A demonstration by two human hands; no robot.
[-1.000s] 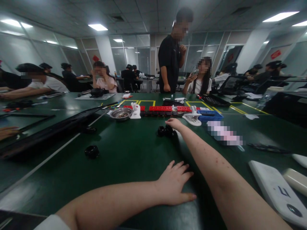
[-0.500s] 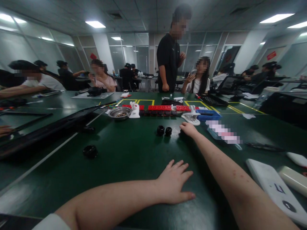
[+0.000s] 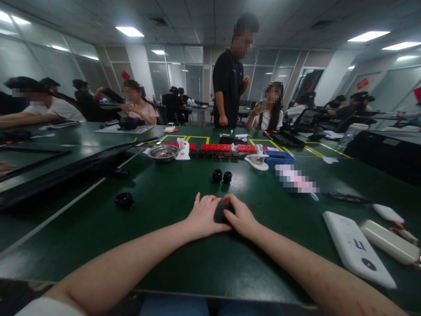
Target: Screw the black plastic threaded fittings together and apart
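Note:
My left hand [image 3: 204, 216] lies low over the green table [image 3: 158, 259], fingers stretched to the right and thumb apart. Facing it, my right hand [image 3: 241, 216] has bent fingers, with its thumb apart from the forefinger. The fingertips of both hands meet or nearly meet around a dark gap; whether a small thing sits there I cannot make out. Just beyond the hands stand two small glossy black round parts, the left one [image 3: 217, 176] beside the right one [image 3: 227, 177]. A similar, larger-looking black round part [image 3: 124, 201] lies farther left.
Farther back are a metal bowl [image 3: 163, 154] of small pieces, a white clamp [image 3: 183, 149], another clamp [image 3: 257, 159], a red strip [image 3: 219, 147] and a blue tray [image 3: 279, 158]. A white phone-like device [image 3: 357, 248] lies right. A long black panel [image 3: 66, 175] lies left. People sit opposite.
My right hand has come back from beside the right clamp towards me. My left hand has shifted left and away from me, so the two hands now face each other. The view has shifted slightly.

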